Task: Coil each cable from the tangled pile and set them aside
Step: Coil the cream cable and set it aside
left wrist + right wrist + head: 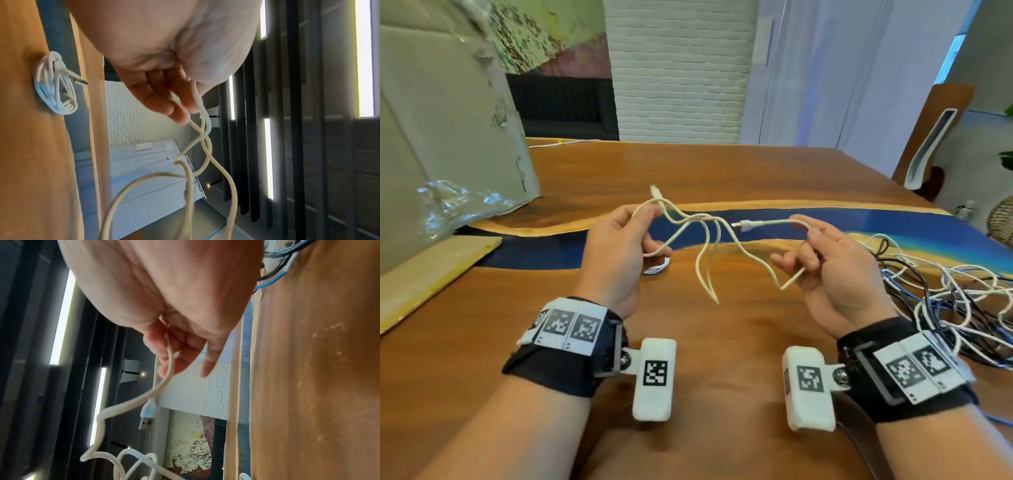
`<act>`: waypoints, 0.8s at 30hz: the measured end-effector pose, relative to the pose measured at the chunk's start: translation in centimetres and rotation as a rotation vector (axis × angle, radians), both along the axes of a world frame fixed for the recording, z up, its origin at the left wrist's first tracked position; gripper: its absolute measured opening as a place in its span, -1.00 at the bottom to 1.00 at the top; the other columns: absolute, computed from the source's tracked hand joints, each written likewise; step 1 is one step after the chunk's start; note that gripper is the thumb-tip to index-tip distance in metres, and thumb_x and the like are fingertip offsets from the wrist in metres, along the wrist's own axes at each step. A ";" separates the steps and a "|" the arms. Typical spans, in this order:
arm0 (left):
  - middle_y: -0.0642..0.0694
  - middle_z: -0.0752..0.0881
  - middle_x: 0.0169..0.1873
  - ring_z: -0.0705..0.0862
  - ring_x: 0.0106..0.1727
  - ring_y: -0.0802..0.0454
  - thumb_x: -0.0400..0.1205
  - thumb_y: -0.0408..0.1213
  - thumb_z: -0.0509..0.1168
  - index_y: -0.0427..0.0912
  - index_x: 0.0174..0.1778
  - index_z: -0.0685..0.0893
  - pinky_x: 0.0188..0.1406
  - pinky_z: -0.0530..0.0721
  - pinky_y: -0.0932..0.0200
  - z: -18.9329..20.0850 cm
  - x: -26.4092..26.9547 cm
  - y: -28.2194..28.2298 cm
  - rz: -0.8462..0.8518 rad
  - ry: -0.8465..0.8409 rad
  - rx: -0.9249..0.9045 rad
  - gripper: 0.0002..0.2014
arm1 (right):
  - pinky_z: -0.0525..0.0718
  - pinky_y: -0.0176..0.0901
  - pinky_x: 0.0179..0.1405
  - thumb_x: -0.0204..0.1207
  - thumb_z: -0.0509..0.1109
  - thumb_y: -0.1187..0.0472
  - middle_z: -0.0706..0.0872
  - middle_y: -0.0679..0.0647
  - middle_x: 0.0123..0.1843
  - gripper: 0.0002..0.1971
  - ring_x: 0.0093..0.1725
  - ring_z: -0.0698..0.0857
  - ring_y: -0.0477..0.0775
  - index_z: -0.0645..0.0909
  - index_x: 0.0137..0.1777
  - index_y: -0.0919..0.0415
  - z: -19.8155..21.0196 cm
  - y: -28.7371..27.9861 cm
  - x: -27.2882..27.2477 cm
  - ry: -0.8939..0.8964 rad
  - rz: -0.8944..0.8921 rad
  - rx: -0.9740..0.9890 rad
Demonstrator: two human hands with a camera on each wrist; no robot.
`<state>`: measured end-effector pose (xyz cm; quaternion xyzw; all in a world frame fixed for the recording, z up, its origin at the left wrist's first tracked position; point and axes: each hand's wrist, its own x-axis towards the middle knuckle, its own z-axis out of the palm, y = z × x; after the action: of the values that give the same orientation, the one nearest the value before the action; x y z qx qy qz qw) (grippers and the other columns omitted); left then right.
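Your wrists, each strapped with a marker band, sit nearest the lens, and above them both hands hold one cream cable (pixel 690 226) up over the desk (pixel 722 342). Your left hand (pixel 619 246) has its fingers curled round a few gathered loops, with one small plug sticking up just past the fingertips; your right hand (pixel 832 263) pinches the other end between thumb and forefinger, so the USB plug (pixel 739 225) points towards the left hand. To coil it well, I would keep the left grip steady as the anchor and feed each new loop in from the right at the same size as the last, letting the cord roll between your fingers so the kinks relax instead of twisting tighter. Save a short tail near the USB plug for wrapping round the bundle. As for the cable itself, it is thin, limp and wavy, hanging in uneven bends between the hands with two loops drooping down. A finished white coil (pixel 56 86) lies on the desk just beyond your left hand, and the tangled pile (pixel 955 301) of white, black and blue cords waits on the desk beside your right
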<state>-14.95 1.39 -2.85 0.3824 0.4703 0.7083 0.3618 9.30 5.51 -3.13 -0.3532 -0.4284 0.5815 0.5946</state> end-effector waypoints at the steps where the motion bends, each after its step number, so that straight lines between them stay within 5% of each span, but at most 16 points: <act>1: -0.03 0.48 -0.62 0.64 -0.53 -0.01 0.82 -0.23 0.25 -0.10 -0.04 0.77 -0.40 0.64 0.17 0.0 -0.1 0.0 0.017 0.008 0.017 -0.79 | 0.80 0.03 -0.13 0.87 0.04 0.25 0.35 0.00 -0.47 -0.67 -0.48 0.48 -0.02 0.64 0.33 0.22 0.1 0.1 0.1 0.056 -0.041 -0.009; 4: -0.01 0.50 -0.63 0.60 -0.54 0.01 0.85 -0.23 0.19 -0.11 0.00 0.74 -0.35 0.64 0.11 0.0 0.2 0.0 0.049 0.035 0.044 -0.77 | 0.49 -0.15 -0.52 0.81 -0.01 0.37 0.45 0.02 -0.37 -0.62 -0.56 0.32 -0.05 0.59 0.39 0.16 0.6 0.5 1.3 0.188 -0.230 -0.037; 7: -0.04 0.50 -0.63 0.61 -0.53 -0.02 0.86 -0.24 0.16 -0.11 0.02 0.75 -0.33 0.66 0.07 -0.1 1.5 -0.3 -0.022 0.082 0.036 -0.75 | 0.60 -0.13 -0.52 0.77 0.05 0.44 0.64 0.14 -0.12 -0.61 -0.53 0.43 -0.03 0.58 0.41 0.16 0.8 0.9 2.5 0.073 -0.224 -0.039; 9: -0.10 0.51 -0.62 0.61 -0.51 -0.08 0.85 -0.24 0.17 -0.13 0.02 0.77 -0.30 0.66 0.02 -0.4 2.4 -0.5 -0.090 0.146 0.026 -0.75 | 0.82 0.02 -0.27 0.78 0.16 0.41 0.67 0.16 -0.07 -0.69 -0.36 0.63 0.05 0.64 0.37 0.19 0.3 0.9 2.3 -0.184 -0.088 -0.058; 11: -0.14 0.52 -0.61 0.62 -0.49 -0.10 0.85 -0.24 0.17 -0.12 0.02 0.78 -0.30 0.66 0.02 -0.6 3.0 -0.7 -0.143 0.195 0.010 -0.74 | 0.81 0.13 0.10 0.75 0.31 0.30 0.69 0.10 0.13 -0.72 0.08 0.73 0.13 0.71 0.36 0.08 -0.4 1.0 2.1 -0.449 -0.036 -0.035; 13: -0.16 0.53 -0.59 0.64 -0.47 -0.10 0.85 -0.23 0.16 -0.15 0.05 0.78 -0.29 0.68 0.02 -0.6 3.2 -0.9 -0.183 0.220 -0.015 -0.72 | 0.56 -0.08 0.37 0.70 0.41 0.14 0.52 0.03 0.56 -0.68 0.54 0.52 0.08 0.69 0.42 -0.09 -0.4 0.8 2.0 -0.709 -0.121 0.059; 15: -0.17 0.55 -0.57 0.66 -0.44 -0.10 0.86 -0.23 0.14 -0.18 0.08 0.78 -0.20 0.71 -0.04 -0.5 3.3 -1.1 -0.219 0.230 -0.034 -0.71 | 0.38 -0.52 0.29 0.68 0.44 0.06 0.28 -0.13 0.70 -0.68 0.61 0.35 -0.14 0.69 0.42 -0.14 0.4 0.0 1.7 -0.848 -0.187 0.165; 17: -0.17 0.56 -0.54 0.67 -0.41 -0.10 0.86 -0.21 0.14 -0.15 0.08 0.79 -0.11 0.69 -0.12 -0.4 3.5 -1.2 -0.232 0.234 -0.043 -0.70 | 0.53 -0.65 0.11 0.66 0.46 0.06 0.54 -0.19 0.56 -0.77 0.43 0.53 -0.26 0.80 0.27 -0.06 0.9 -0.7 1.2 -0.752 -0.118 0.285; 19: -0.16 0.57 -0.52 0.68 -0.40 -0.09 0.87 -0.21 0.12 -0.12 0.07 0.79 -0.10 0.68 -0.14 -0.4 3.6 -1.1 -0.229 0.234 -0.035 -0.69 | 0.70 -0.30 0.21 0.57 0.49 0.01 0.86 -0.06 0.21 -0.75 0.24 0.77 -0.14 0.84 0.16 0.06 0.9 -1.5 0.4 -0.604 0.101 0.326; 21: -0.15 0.60 -0.49 0.68 -0.36 -0.10 0.87 -0.25 0.11 -0.14 0.08 0.78 -0.13 0.67 -0.14 -0.5 3.6 -1.1 -0.234 0.213 -0.011 -0.70 | 0.78 -0.17 0.06 0.52 0.53 0.10 0.90 0.10 -0.05 -0.75 0.01 0.86 0.00 0.83 0.14 0.18 0.4 -1.9 -0.4 -0.590 0.256 0.316; 24: -0.16 0.53 -0.51 0.68 -0.29 -0.12 0.86 -0.36 0.09 -0.21 0.09 0.76 -0.10 0.69 -0.14 -0.5 3.6 -1.0 -0.307 0.089 0.030 -0.70 | 0.78 -0.19 -0.23 0.59 0.51 0.34 0.83 0.13 -0.26 -0.90 -0.26 0.77 0.05 0.83 0.04 0.29 0.1 -1.9 -0.7 -0.617 0.244 0.335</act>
<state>-11.36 0.36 -3.35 0.4862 0.4114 0.6338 0.4388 8.64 3.62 -3.05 -0.3558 -0.7157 0.4360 0.4136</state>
